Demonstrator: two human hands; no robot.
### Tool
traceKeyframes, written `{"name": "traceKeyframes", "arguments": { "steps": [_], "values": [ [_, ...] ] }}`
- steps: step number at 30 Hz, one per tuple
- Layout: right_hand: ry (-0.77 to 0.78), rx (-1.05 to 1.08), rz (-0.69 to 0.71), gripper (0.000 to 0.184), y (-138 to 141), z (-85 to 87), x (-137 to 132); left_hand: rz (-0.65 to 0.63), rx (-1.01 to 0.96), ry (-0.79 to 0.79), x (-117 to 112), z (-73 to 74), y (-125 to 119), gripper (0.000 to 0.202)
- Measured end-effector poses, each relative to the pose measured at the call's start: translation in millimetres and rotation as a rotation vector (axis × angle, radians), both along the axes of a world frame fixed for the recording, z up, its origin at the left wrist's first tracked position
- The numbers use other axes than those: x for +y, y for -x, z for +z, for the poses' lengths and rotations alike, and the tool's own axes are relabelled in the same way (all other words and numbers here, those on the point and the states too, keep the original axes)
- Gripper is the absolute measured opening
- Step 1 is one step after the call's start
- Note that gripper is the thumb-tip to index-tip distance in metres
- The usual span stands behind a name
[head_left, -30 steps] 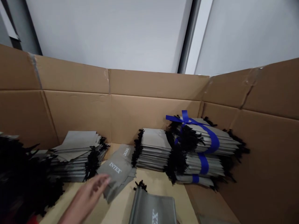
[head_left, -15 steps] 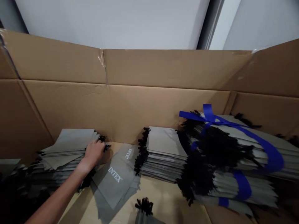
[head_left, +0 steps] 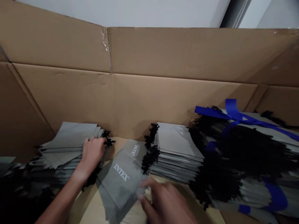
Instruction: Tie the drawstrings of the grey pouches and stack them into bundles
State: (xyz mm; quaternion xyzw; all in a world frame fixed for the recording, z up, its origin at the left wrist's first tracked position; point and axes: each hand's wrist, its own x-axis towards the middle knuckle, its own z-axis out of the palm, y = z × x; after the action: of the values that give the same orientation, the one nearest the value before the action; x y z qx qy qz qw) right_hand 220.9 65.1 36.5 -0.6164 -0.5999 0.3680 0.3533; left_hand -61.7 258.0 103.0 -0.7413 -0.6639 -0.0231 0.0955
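Note:
My left hand (head_left: 92, 154) has its fingers curled over the right edge of a stack of flat grey bags (head_left: 76, 133), beside their black cord ends. How many bags it grips is hidden. Reaching in from the bottom, my right hand (head_left: 164, 202) is blurred, with thumb and forefinger apart. Its fingertips are close to the right edge of some loose grey bags printed INTEX (head_left: 123, 183); whether they touch cannot be made out. Those bags lie fanned out between the left stack and a neat middle stack of grey bags (head_left: 175, 137).
A tall cardboard box (head_left: 182, 53) surrounds everything, its wall rising behind the stacks. To the right are piled bundles of grey bags with bunched black cords (head_left: 254, 152), tied with blue ribbon (head_left: 233, 116). More bags lie in shadow at the far left.
My right hand has come into view from below, near the INTEX bags. My left hand stays at the edge of its stack. The view has tilted down and shifted left.

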Motion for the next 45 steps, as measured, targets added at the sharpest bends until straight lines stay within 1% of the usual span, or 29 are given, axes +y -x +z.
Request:
{"name": "traceKeyframes", "arguments": {
  "steps": [1,2,3,4,5,7,8,10,12,14,18,20,23,25,28,30,35,37,40,45],
  "values": [
    [-0.117,0.003,0.027,0.027,24.1,11.8,32.7,0.008,-0.017,0.000,-0.6,-0.8,1.9,0.040],
    [-0.181,0.057,0.079,0.025,48.9,21.4,65.2,0.016,-0.035,0.001,-0.7,-2.1,3.7,0.041],
    [-0.157,0.123,0.141,0.019,73.0,28.0,96.3,0.026,-0.052,0.004,-0.2,-3.8,5.3,0.041],
    [-0.163,0.160,0.122,0.017,95.2,31.1,125.0,0.035,-0.071,0.009,0.8,-5.6,6.8,0.040],
    [-0.170,0.179,0.098,0.018,114.6,30.8,150.4,0.043,-0.090,0.014,2.4,-7.6,8.1,0.040],
    [-0.177,0.213,0.044,0.020,143.6,21.8,189.9,0.058,-0.131,0.023,6.8,-11.7,11.0,0.039],
    [-0.176,0.228,0.018,0.020,153.5,14.4,203.5,0.065,-0.152,0.028,9.7,-13.8,12.6,0.039],
    [-0.180,0.265,-0.007,0.021,166.4,-2.4,220.1,0.077,-0.199,0.039,16.4,-17.9,16.6,0.037],
    [-0.185,0.313,-0.003,0.022,173.7,-18.2,226.0,0.076,-0.255,0.055,23.9,-22.4,21.6,0.034],
    [-0.192,0.364,0.013,0.023,178.3,-30.4,226.8,0.062,-0.325,0.066,31.4,-27.4,27.1,0.031],
    [-0.208,0.434,0.026,0.028,183.9,-44.9,225.8,0.015,-0.481,0.061,42.6,-38.7,37.2,0.028],
    [-0.212,0.450,0.021,0.029,185.9,-49.0,225.2,-0.009,-0.554,0.056,45.8,-43.4,40.8,0.030],
    [-0.216,0.464,0.003,0.027,188.1,-52.0,223.3,-0.036,-0.643,0.051,48.6,-46.5,44.1,0.041],
    [-0.223,0.472,-0.014,0.024,188.4,-52.0,221.4,-0.047,-0.686,0.061,49.1,-45.4,45.2,0.042],
    [-0.232,0.480,-0.032,0.020,187.2,-50.7,219.0,-0.065,-0.729,0.091,47.0,-39.2,47.4,0.036],
    [-0.224,0.482,-0.039,0.019,186.0,-50.2,218.2,-0.066,-0.738,0.081,44.4,-33.0,50.3,0.034],
    [-0.172,0.473,-0.046,0.019,185.1,-52.5,218.9,-0.014,-0.687,-0.045,40.2,-19.9,60.9,0.034],
    [-0.161,0.464,-0.043,0.019,184.9,-53.7,219.7,0.004,-0.650,-0.076,40.0,-18.4,63.9,0.033],
    [-0.157,0.448,-0.043,0.017,183.9,-54.2,220.4,0.016,-0.585,-0.073,39.6,-19.5,65.3,0.034],
    [-0.163,0.408,-0.040,0.017,181.6,-50.3,218.6,-0.040,-0.477,-0.017,44.0,-20.0,62.0,0.038]
  ]
}}
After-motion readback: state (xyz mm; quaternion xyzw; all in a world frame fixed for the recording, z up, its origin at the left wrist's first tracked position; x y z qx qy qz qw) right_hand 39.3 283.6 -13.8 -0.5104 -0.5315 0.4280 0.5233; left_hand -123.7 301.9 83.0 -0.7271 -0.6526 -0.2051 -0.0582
